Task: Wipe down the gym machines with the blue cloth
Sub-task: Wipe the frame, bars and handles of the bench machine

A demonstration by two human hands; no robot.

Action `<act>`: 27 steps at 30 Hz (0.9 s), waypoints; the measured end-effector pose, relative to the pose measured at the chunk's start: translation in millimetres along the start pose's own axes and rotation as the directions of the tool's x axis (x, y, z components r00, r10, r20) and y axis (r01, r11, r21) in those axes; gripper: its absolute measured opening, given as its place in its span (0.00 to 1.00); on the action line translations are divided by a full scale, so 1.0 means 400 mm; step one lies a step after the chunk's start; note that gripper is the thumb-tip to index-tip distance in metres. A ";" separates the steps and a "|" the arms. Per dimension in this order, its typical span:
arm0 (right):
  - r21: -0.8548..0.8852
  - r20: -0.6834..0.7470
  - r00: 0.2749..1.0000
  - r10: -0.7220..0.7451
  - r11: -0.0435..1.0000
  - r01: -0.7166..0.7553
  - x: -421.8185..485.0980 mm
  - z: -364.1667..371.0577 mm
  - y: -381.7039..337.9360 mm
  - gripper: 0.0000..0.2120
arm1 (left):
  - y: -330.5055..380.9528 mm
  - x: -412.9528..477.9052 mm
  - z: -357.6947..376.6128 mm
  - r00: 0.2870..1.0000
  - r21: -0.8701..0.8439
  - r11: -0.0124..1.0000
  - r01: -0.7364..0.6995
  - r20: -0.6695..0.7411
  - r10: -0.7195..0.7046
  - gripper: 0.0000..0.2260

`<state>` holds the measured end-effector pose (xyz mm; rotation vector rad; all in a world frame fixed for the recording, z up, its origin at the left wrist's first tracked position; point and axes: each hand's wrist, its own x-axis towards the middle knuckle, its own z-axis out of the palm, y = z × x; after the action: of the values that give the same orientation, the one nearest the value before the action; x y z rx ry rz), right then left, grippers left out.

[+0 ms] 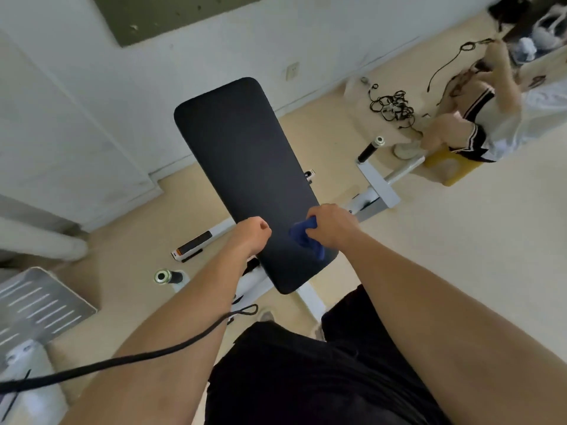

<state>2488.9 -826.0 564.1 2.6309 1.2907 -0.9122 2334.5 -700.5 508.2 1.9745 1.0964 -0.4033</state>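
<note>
A long black padded bench (242, 167) on a white metal frame (374, 182) runs away from me across the middle of the view. My right hand (329, 225) grips a bunched blue cloth (302, 236) over the near part of the pad. My left hand (253, 233) hovers at the pad's left edge with its fingers curled in a fist, holding nothing.
Black-gripped handles (369, 150) stick out of the frame on both sides. A grey slotted metal plate (40, 302) lies at the left. A person crouches on a yellow stool (451, 167) at the right, beside tangled black cables (391, 105). A white wall stands behind.
</note>
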 end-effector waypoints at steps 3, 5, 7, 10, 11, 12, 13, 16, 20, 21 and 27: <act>-0.061 0.025 0.995 -0.093 0.994 0.095 0.073 -0.029 0.000 0.05 | -0.001 0.020 -0.004 0.995 -0.071 0.995 0.073 -0.068 -0.078 0.11; -0.105 0.060 0.985 -0.164 0.980 0.170 0.122 -0.044 -0.012 0.04 | -0.003 0.023 -0.001 0.983 -0.131 0.984 0.124 -0.119 -0.139 0.09; -0.147 0.107 0.959 -0.263 0.950 0.277 0.175 -0.053 -0.032 0.05 | -0.007 0.019 0.007 0.960 -0.164 0.968 0.188 -0.176 -0.216 0.08; -0.202 0.196 0.872 -0.448 0.852 0.483 0.245 -0.064 -0.062 0.05 | 0.007 -0.007 0.030 0.892 -0.290 0.914 0.283 -0.271 -0.362 0.09; -0.228 0.233 0.830 -0.507 0.801 0.554 0.259 -0.071 -0.071 0.05 | 0.020 -0.023 0.044 0.855 -0.345 0.885 0.313 -0.302 -0.421 0.10; -0.254 0.270 0.785 -0.558 0.745 0.617 0.267 -0.075 -0.082 0.04 | 0.034 -0.045 0.066 0.814 -0.402 0.849 0.343 -0.323 -0.483 0.11; -0.264 0.296 0.748 -0.594 0.701 0.662 0.267 -0.075 -0.090 0.03 | 0.048 -0.069 0.093 0.777 -0.457 0.809 0.370 -0.325 -0.539 0.13; -0.248 0.345 0.675 -0.652 0.630 0.736 0.247 -0.057 -0.092 0.02 | 0.108 -0.131 0.179 0.693 -0.608 0.694 0.385 -0.307 -0.653 0.15; -0.238 0.407 0.541 -0.736 0.487 0.841 0.173 0.005 -0.106 0.05 | 0.147 -0.215 0.283 0.548 -0.740 0.573 0.351 -0.335 -0.767 0.17; -0.233 0.425 0.508 -0.749 0.451 0.861 0.149 0.022 -0.111 0.05 | 0.152 -0.233 0.309 0.517 -0.766 0.547 0.338 -0.335 -0.788 0.17; -0.186 0.471 0.342 -0.813 0.288 0.939 0.024 0.141 -0.159 0.05 | 0.152 -0.298 0.425 0.429 -0.884 0.430 0.183 -0.321 -0.844 0.12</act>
<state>2419.3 -795.9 524.5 1.1516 2.5453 -0.8396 2334.1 -916.8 507.9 0.8350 2.1014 0.5967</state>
